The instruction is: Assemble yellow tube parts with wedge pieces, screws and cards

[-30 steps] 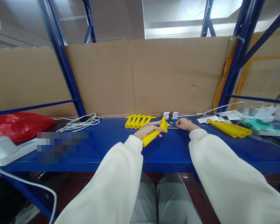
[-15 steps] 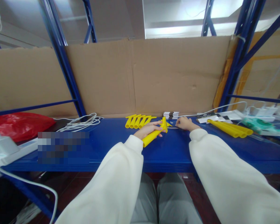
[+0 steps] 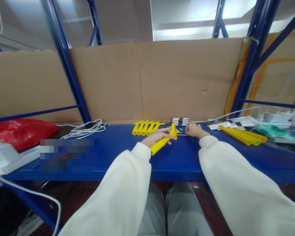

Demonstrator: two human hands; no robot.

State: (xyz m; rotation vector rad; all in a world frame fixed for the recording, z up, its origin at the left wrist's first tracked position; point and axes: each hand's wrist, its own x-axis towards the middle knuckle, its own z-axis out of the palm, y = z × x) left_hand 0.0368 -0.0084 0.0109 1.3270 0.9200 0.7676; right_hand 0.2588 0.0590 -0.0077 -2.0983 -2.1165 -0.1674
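Note:
A yellow tube with a flat crosspiece at its far end (image 3: 159, 146) lies in my left hand (image 3: 155, 137), whose fingers wrap round it; its open end points down toward me. To the right, my right hand (image 3: 193, 129) is low over the blue table (image 3: 177, 157) with its fingers pinched together. Whatever is between those fingertips is too small to make out. Small yellow and clear pieces (image 3: 179, 131) lie between the two hands. Behind my left hand stands a row of several similar yellow pieces (image 3: 144, 128).
Black and white packets (image 3: 180, 121) are stacked at the back. Further right lie yellow tubes (image 3: 245, 137), flat packages (image 3: 223, 124) and a green bag (image 3: 272, 131). On the left are coiled white cable (image 3: 86, 130), a red bag (image 3: 22, 131) and a power strip (image 3: 19, 160). Cardboard (image 3: 172, 78) closes the back.

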